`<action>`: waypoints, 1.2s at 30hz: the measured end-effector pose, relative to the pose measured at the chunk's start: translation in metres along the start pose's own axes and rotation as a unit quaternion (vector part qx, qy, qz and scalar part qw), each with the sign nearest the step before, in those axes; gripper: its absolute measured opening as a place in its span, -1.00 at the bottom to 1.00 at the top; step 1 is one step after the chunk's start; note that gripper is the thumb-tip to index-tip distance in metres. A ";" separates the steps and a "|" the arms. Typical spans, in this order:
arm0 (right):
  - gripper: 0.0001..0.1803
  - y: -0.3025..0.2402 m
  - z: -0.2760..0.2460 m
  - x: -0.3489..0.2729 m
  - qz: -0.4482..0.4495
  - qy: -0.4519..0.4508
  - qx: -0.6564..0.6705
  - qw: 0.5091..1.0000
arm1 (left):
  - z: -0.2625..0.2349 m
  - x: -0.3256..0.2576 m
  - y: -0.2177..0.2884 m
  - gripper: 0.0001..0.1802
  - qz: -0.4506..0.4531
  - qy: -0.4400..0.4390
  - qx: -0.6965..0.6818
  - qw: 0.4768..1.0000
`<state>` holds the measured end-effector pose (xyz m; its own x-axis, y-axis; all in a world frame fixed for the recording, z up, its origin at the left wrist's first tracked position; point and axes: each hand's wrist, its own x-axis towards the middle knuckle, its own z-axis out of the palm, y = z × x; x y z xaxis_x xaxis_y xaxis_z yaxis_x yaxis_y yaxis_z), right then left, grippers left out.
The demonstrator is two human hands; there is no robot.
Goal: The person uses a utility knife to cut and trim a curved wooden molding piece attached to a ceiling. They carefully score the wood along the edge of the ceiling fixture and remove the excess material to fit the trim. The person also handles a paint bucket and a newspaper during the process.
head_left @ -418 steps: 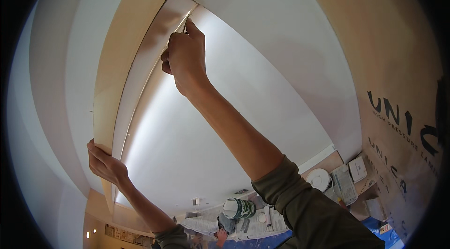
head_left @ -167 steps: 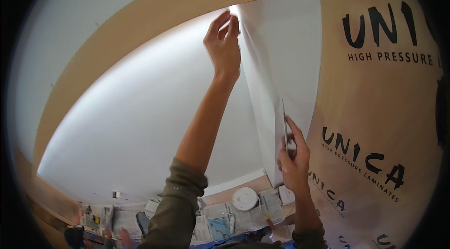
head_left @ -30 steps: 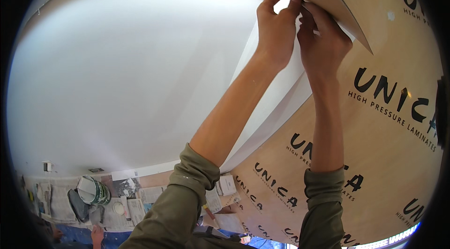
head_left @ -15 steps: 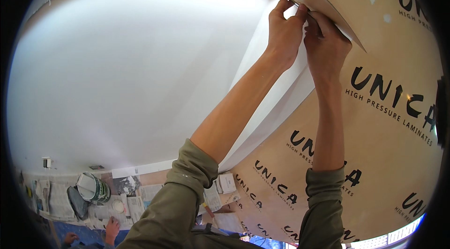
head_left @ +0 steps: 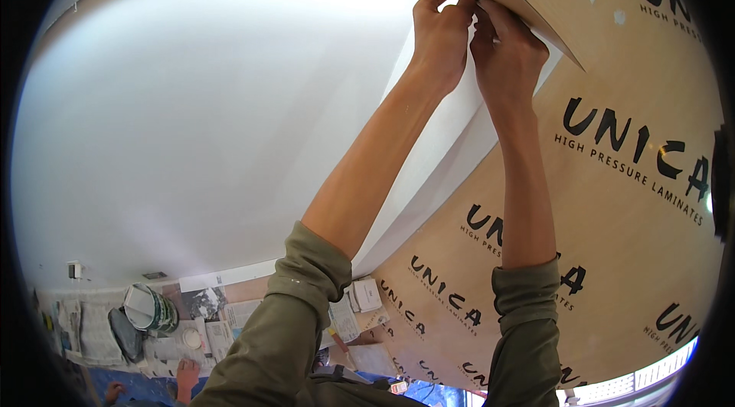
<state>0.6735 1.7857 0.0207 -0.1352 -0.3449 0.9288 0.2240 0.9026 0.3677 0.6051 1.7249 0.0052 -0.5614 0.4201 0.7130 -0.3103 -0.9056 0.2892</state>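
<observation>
Both arms are raised to the top of a white wall, where it meets a long pale ledge or trim. My left hand has its fingers pinched at the seam beneath this trim. Right beside it, my right hand is closed, its fingertips at the same seam. A thin dark edge shows between the fingertips, too small to name. Below the hands, a white sheet hangs down in the corner with a fold along its length.
To the right is a large panel in tan printed film. At lower left, newspaper lies under a paint bucket and a dark grey object. A small white switch or socket sits on the wall. Someone's bare hand or foot shows below.
My two hands have shifted slightly left and up along the seam in the picture, staying close together. Their closed fingers look about the same.
</observation>
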 end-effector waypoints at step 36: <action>-0.72 -0.016 -0.005 0.001 0.025 0.025 -0.013 0.999 | -0.009 -0.005 0.011 -0.34 0.007 -0.022 0.043 0.999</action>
<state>0.6745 1.7697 0.0163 -0.0750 -0.3123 0.9470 0.2548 0.9122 0.3209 0.5969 1.7135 -0.0009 -0.5304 0.4059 0.7443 -0.2347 -0.9139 0.3311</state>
